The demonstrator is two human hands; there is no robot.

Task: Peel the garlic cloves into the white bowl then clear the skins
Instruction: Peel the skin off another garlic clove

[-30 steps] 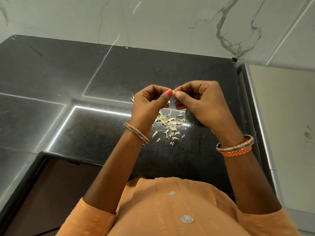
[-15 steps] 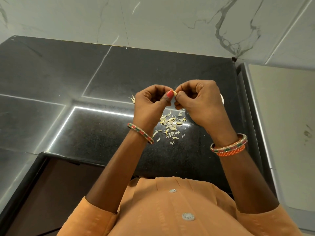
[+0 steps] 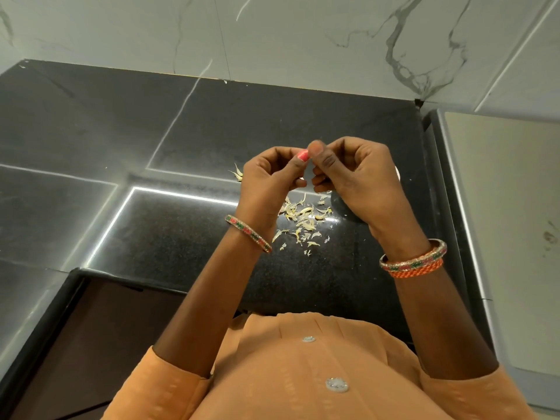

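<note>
My left hand point(image 3: 268, 180) and my right hand point(image 3: 357, 177) are raised together above the black counter point(image 3: 169, 237), fingers curled, thumb tips pressed against each other. Both pinch a small garlic clove, which the thumbs almost wholly hide. A scatter of pale garlic skins point(image 3: 303, 218) lies on the counter directly below the hands, and a few more skins point(image 3: 238, 174) lie left of my left hand. Only a thin edge of the white bowl point(image 3: 397, 174) shows behind my right hand.
A marble-patterned wall point(image 3: 303, 37) rises behind the counter. A pale raised surface point(image 3: 500, 207) borders the counter on the right. The counter's front edge point(image 3: 127, 280) drops to a dark cabinet front at lower left.
Both hands have risen a little and the thumbs have closed over the clove, which showed as a yellowish tip between them before. The skins on the counter lie as they did.
</note>
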